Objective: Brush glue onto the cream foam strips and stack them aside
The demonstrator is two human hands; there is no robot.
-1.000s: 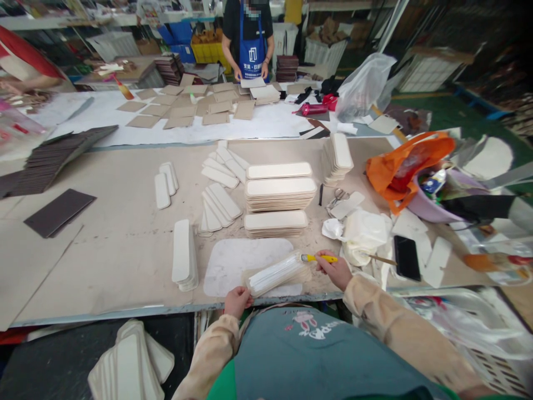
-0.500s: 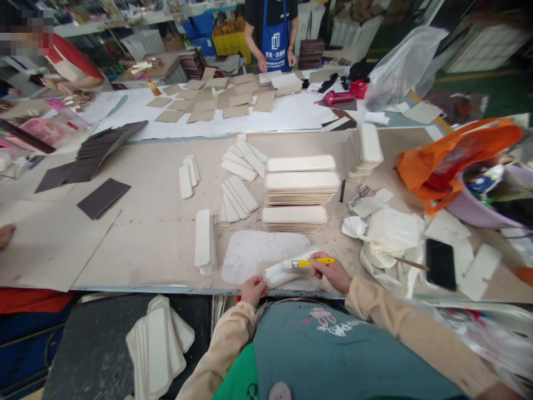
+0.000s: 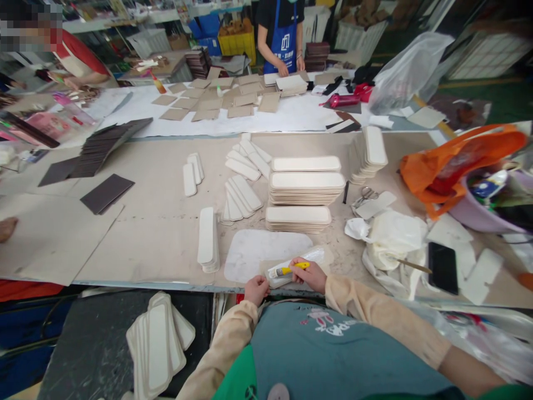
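Observation:
My right hand (image 3: 310, 276) is closed round the yellow handle of a flat paintbrush (image 3: 295, 268). The brush's bristles rest on the left end of a long pale strip (image 3: 314, 256), whose surface looks wet and white. At that strip's lower left corner, my left hand (image 3: 256, 289) has its fingers pinched on the edge. Beneath and to the left lies a whitish rounded sheet (image 3: 245, 255). Just behind are neat stacks of rounded white strips (image 3: 298, 214), and a narrower upright-facing stack (image 3: 207, 236) sits to the left.
To the right are a white plastic bag (image 3: 395, 233) with a thin stick, a black phone (image 3: 442, 268), scissors (image 3: 368, 193) and an orange bag (image 3: 458, 161). Dark folded sheets (image 3: 107, 193) lie left. More strips (image 3: 158, 344) rest on a low black surface. A person in a blue apron (image 3: 285, 44) stands opposite.
My right hand has moved left with the paintbrush, carrying the bristles to the strip's left end. My left hand stays at the corner. The view has shifted slightly.

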